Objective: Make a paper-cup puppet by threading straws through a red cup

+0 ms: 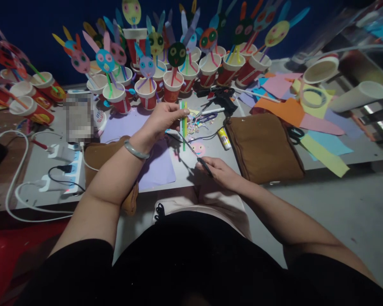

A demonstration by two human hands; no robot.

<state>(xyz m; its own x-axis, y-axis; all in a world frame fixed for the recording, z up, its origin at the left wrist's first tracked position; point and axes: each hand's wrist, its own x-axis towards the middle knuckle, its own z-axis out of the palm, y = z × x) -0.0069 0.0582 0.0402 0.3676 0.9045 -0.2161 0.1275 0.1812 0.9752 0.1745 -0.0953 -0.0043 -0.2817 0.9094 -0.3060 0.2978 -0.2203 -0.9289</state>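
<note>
My left hand (167, 119) is closed, pinching a small bundle of green, yellow and white straws (184, 131) upright over the table. My right hand (221, 172), lower and to the right, grips a thin black-handled tool (204, 165); its narrow shaft slants up and left toward the straws. I cannot tell whether the tool touches them. Beneath lies a pink paper face (198, 148) on the table. Purple paper (159, 165) spreads under my left forearm. A yellow glue stick (224, 139) lies right of the straws.
Red paper cups (174, 87) with paper rabbit heads on straws crowd the back. A black glue gun (221, 100) lies in front of them. Brown pouches (264, 146) flank the work spot. Scissors (295, 135) and coloured paper (281, 110) lie right; a power strip (73, 170) with cables sits left.
</note>
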